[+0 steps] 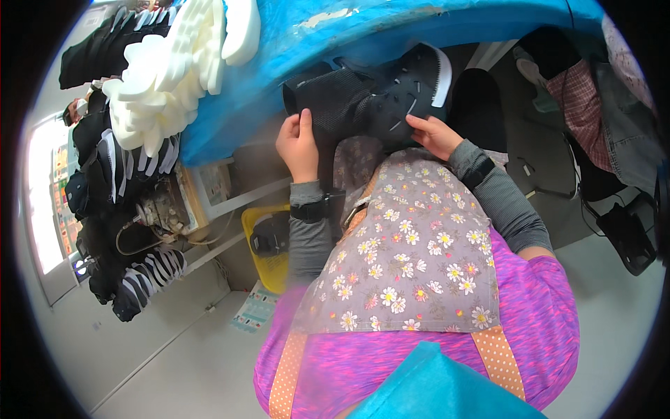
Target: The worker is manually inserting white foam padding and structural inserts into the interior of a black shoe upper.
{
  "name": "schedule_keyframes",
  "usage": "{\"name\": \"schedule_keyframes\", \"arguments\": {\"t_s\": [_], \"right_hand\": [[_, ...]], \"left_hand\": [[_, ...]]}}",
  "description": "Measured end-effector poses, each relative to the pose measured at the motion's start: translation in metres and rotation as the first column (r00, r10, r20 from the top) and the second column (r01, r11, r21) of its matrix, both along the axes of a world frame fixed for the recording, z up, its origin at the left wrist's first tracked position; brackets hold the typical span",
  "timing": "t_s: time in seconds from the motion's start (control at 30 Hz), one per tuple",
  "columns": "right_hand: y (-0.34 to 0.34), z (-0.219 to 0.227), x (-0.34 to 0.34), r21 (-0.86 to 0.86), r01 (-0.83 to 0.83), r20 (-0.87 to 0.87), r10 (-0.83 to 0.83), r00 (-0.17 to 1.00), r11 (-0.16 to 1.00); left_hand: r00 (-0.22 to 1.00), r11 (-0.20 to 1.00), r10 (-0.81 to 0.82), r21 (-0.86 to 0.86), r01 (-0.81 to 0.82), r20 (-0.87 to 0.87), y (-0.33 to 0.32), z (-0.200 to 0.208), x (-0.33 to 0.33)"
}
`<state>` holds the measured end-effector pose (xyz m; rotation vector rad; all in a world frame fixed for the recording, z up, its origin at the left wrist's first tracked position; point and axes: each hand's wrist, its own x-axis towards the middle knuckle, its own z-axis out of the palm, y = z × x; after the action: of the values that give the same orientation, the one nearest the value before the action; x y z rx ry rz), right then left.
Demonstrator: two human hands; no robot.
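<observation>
One black piece [387, 99], apparently a shoe upper, is gripped by the left hand [299, 148] at its mesh end [331, 101] and the right hand [435, 136].

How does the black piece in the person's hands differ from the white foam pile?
The black piece is mostly dark; the foam pile is whitish. The black piece is one item, partly mesh; the foam pile is many smooth pieces. The left hand and right hand touch the black piece; neither touches the foam pile. Both show white: the black piece along one edge.
</observation>
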<state>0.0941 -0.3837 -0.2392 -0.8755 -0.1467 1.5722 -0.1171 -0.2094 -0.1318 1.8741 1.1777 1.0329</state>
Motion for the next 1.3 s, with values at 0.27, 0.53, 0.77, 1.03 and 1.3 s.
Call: {"name": "schedule_keyframes", "arguments": {"t_s": [0.27,0.53,0.77,1.03,1.3], "right_hand": [[-0.004,0.003,-0.018,0.224,-0.017,-0.451,0.119,0.885,0.974],[-0.006,0.041,-0.026,0.240,0.034,-0.241,0.025,0.970,0.970],[-0.010,0.028,-0.015,0.236,0.132,-0.305,-0.055,0.951,0.963],[0.012,0.002,-0.021,0.234,0.008,-0.501,0.114,0.858,0.972],[0.018,0.018,-0.023,0.223,-0.025,-0.672,0.172,0.721,0.975]], "left_hand": [[0.933,0.815,-0.123,-0.502,0.289,0.337,-0.016,-0.001,-0.056],[0.971,0.989,-0.146,-0.064,0.136,-0.187,-0.022,0.036,-0.015],[0.853,0.971,-0.054,0.172,0.166,-0.520,-0.007,0.052,0.073],[0.961,0.924,-0.210,0.286,0.256,-0.182,-0.015,-0.007,0.046],[0.980,0.931,-0.178,0.305,0.199,-0.093,-0.043,0.062,0.065]]}}
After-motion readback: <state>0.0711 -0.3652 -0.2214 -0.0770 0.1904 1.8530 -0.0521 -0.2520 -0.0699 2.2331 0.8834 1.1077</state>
